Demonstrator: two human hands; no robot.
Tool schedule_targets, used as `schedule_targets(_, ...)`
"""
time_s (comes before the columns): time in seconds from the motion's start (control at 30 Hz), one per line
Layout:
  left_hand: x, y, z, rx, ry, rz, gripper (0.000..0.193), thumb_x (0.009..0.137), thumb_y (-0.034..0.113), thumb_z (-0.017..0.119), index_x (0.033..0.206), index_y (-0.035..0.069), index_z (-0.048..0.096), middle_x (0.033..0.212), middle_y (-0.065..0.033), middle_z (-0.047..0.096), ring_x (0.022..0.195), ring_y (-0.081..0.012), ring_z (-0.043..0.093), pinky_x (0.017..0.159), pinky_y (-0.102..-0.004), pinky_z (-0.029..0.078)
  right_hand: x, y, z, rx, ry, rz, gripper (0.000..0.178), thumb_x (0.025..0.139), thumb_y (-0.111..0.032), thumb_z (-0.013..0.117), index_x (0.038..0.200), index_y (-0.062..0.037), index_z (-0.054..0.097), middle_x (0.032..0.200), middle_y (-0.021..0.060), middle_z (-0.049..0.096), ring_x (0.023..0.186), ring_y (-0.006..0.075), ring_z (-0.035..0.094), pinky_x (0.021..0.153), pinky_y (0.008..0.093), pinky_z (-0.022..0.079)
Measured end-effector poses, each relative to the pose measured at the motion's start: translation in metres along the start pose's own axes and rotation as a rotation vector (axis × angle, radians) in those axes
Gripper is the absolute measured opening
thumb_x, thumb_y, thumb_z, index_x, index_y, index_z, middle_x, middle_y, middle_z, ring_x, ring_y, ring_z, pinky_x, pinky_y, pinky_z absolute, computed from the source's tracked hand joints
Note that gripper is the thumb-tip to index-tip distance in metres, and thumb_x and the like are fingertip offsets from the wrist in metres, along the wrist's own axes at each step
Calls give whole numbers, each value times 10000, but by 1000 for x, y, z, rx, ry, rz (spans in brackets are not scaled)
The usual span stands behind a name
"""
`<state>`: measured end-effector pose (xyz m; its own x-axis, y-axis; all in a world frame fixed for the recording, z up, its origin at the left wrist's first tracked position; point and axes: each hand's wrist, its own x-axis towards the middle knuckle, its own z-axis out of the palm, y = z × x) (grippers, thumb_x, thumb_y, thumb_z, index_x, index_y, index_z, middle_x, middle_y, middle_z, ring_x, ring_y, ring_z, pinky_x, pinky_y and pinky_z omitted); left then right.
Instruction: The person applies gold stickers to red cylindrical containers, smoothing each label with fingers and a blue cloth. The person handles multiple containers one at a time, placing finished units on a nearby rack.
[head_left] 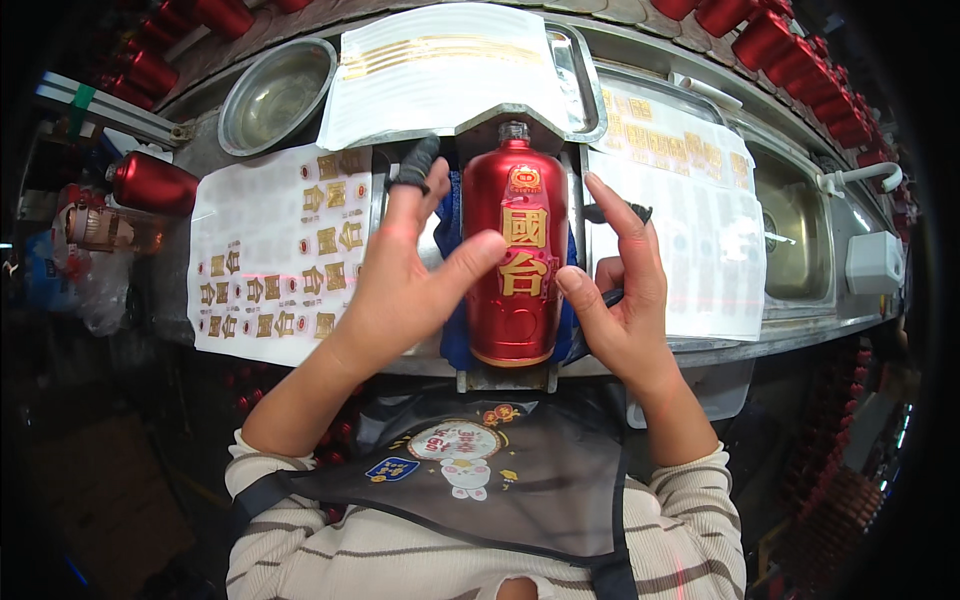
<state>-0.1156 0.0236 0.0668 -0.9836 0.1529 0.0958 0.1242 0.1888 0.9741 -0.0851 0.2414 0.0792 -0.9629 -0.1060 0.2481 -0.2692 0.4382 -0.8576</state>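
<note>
A glossy red bottle [485, 225] with gold characters and a small gold emblem lies on its back in a metal cradle [480, 380] lined with blue cloth [449, 215], its neck pointing away from me. My left hand [415, 250] is at the bottle's left side, fingers apart, its thumb at the gold characters. On the right, my right hand [625, 280] has its fingers spread, the thumb close to the bottle's edge. Dark finger covers wrap some fingertips on both hands. Neither hand grips anything.
Decal sheets lie left [285, 290] and right [680, 240] of the cradle; another sheet with gold strips [440, 75] lies behind. A metal bowl [280, 97] stands back left, near another red bottle [153, 184]. At right is a sink [795, 225] with a white tap [868, 180].
</note>
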Motion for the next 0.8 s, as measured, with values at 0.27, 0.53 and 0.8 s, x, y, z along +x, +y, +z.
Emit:
schedule_targets(0.27,-21,8,14,-335,-145,-241,769,851,108,757,1440,-31,282,1503,-193,357,1381,-248,392,1140,-384,342,17,-6,2,-267,-113,-213,573,842,-302,742,1387,-215,589,1149,141,686,826,335,506,753,383,510)
schedule_targets(0.53,-21,10,15,-287,-138,-218,732,853,111,748,1423,-27,310,1480,-195,381,1378,-256,398,1144,-390,335,21,-9,4,-287,-135,-168,585,848,-311,732,1405,-235,570,1160,178,664,838,341,511,755,386,512)
schedule_targets(0.8,-21,7,15,-290,-149,-220,706,863,148,750,1395,-41,327,1457,-207,397,1368,-266,410,1141,-402,337,19,-5,6,-275,-105,-175,601,845,-319,738,1414,-239,559,1126,253,615,873,359,556,764,390,520)
